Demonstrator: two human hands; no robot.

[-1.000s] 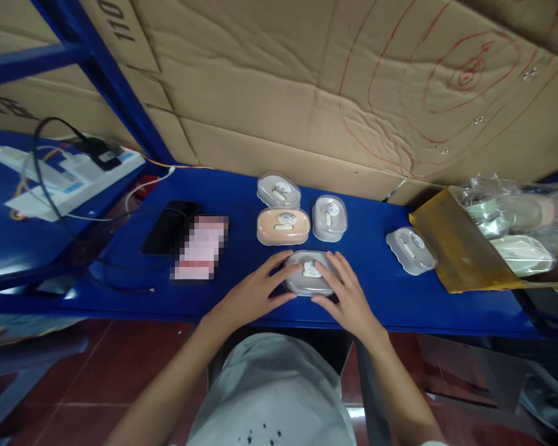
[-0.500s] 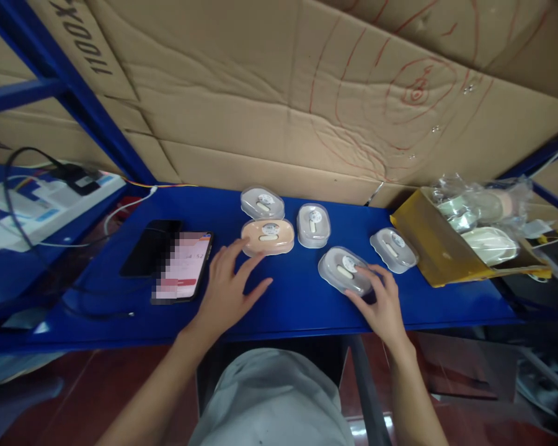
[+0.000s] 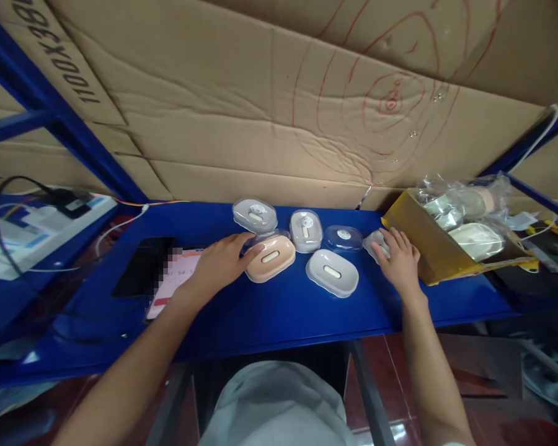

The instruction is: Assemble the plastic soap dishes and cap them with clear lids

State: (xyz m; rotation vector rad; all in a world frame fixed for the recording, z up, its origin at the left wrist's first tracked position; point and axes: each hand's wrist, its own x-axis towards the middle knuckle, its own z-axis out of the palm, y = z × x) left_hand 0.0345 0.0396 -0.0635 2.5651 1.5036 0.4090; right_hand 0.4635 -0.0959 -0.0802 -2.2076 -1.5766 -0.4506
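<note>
At the centre of the frame the left hand [image 3: 223, 263] rests with loose, spread fingers on the peach case [image 3: 270, 265] on the blue bench [image 3: 283, 310]. Right of centre, the right hand [image 3: 400, 260] lies on a clear case [image 3: 376, 241], fingers slack, beside the yellow box [image 3: 418, 241]

We've got a peach oval plastic soap case [image 3: 270, 258] tilted on the blue shelf, its clear lid [image 3: 265, 238] lifted, and a clear-lidded white case [image 3: 376, 241] sitting flat, mostly hidden.
</note>
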